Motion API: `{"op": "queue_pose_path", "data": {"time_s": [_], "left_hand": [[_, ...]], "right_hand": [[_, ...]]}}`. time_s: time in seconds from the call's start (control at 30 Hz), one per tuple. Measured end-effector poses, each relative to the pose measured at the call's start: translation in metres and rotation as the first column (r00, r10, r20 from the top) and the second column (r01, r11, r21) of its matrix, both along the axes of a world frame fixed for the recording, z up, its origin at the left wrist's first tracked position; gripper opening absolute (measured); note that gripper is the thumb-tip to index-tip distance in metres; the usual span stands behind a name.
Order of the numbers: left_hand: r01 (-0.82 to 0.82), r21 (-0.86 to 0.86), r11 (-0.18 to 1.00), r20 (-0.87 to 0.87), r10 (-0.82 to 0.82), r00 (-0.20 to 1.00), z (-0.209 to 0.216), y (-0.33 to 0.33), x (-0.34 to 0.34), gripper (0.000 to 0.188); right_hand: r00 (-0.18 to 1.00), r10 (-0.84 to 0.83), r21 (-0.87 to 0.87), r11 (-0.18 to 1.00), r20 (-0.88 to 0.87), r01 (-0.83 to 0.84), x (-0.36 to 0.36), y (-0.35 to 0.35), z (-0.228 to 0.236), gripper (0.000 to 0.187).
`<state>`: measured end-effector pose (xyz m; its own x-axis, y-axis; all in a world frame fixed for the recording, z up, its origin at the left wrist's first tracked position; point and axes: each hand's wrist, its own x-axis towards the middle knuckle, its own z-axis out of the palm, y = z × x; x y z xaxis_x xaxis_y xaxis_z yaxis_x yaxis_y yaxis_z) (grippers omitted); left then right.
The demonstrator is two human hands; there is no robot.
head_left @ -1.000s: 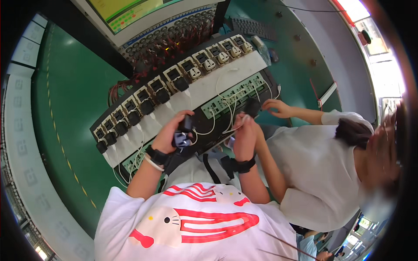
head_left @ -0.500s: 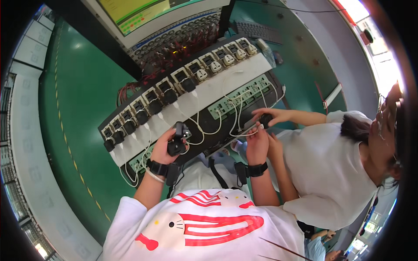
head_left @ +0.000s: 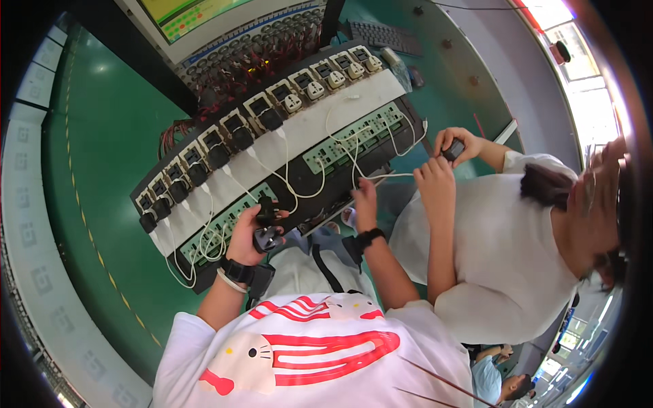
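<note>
My left hand is closed around two black plug adapters, an upper one and a lower one with metal pins showing. It hovers over the near edge of the sloped test bench. My right hand is raised near the middle of the bench front, fingers a little apart and slightly blurred, with nothing visible in it. Just above its fingertips runs a white cable. That cable leads to a co-worker's hand, whose other hand holds a black adapter.
A row of sockets tops the bench, several filled with black adapters trailing white cables. Green circuit boards line its lower strip. Behind stand a monitor and a keyboard. The co-worker is close on my right.
My right hand has come away from the co-worker's hands and moved left. The co-worker has drawn the black adapter and cable up to the right. My left hand has turned its adapters; the view shifted.
</note>
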<state>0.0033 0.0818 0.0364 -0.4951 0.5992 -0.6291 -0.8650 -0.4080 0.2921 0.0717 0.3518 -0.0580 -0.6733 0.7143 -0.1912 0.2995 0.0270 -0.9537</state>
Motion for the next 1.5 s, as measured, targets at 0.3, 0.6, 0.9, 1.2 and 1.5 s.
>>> {"op": "queue_pose_path", "data": {"time_s": [0.3, 0.6, 0.9, 1.2, 1.5], "left_hand": [[-0.008, -0.083, 0.997, 0.019, 0.009, 1.000, 0.016, 0.006, 0.000, 0.046], [-0.033, 0.053, 0.998, 0.105, 0.027, 0.994, 0.010, 0.008, -0.007, 0.036], [0.080, -0.344, 0.935, -0.699, -0.312, 0.644, 0.025, 0.030, -0.006, 0.055], [0.058, -0.432, 0.900, -0.654, -0.357, 0.666, 0.025, 0.047, -0.003, 0.054], [-0.171, -0.684, 0.710, -0.729, -0.676, 0.107, 0.036, 0.045, -0.012, 0.050]], "right_hand": [[0.894, 0.417, -0.276, 0.890, 0.164, -0.364, 0.032, -0.017, 0.039, 0.026], [0.839, 0.530, -0.737, 0.518, -0.122, -0.434, 0.067, -0.015, 0.162, 0.016], [0.963, 0.140, -0.706, 0.658, -0.230, -0.264, -0.007, -0.046, 0.141, 0.013], [0.967, 0.177, -0.605, 0.755, -0.181, -0.251, -0.011, -0.064, 0.129, 0.016], [0.888, 0.427, -0.391, 0.797, -0.173, -0.460, -0.019, -0.044, 0.127, 0.014]]}}
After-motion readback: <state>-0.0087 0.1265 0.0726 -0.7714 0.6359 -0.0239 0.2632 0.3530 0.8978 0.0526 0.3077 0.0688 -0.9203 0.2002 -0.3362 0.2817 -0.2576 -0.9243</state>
